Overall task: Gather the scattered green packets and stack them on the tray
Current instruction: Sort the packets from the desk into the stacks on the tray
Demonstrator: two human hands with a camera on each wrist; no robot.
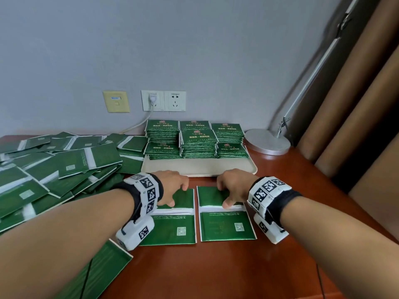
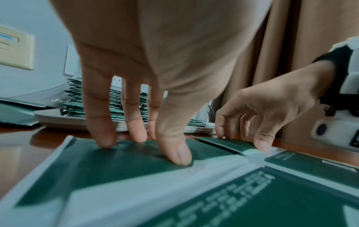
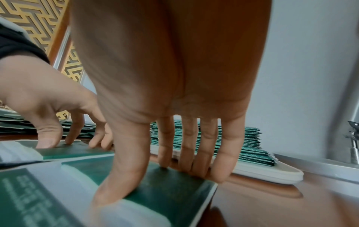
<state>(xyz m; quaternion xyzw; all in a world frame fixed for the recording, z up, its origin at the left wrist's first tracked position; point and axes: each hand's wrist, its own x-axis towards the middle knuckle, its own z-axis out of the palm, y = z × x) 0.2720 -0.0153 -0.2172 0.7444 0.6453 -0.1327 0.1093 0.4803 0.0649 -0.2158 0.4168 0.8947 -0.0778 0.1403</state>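
Note:
Two green packets lie side by side, back up, on the wooden table just in front of the cream tray (image 1: 198,167). My left hand (image 1: 178,195) rests on the left packet (image 1: 172,229). In the left wrist view its straight fingers (image 2: 104,138) and thumb press down on that packet (image 2: 116,169). My right hand (image 1: 223,196) is on the right packet (image 1: 224,227). Its fingertips (image 3: 219,175) hook over the far edge of the packet (image 3: 174,192), and the thumb pins the white seam. The tray holds several neat stacks of packets (image 1: 197,143).
A big loose pile of green packets (image 1: 54,169) covers the table's left side, and one more packet (image 1: 103,270) lies under my left forearm. A lamp base (image 1: 267,141) stands right of the tray, with brown curtains (image 1: 356,104) beyond. A plugged cable (image 1: 149,117) hangs behind the tray.

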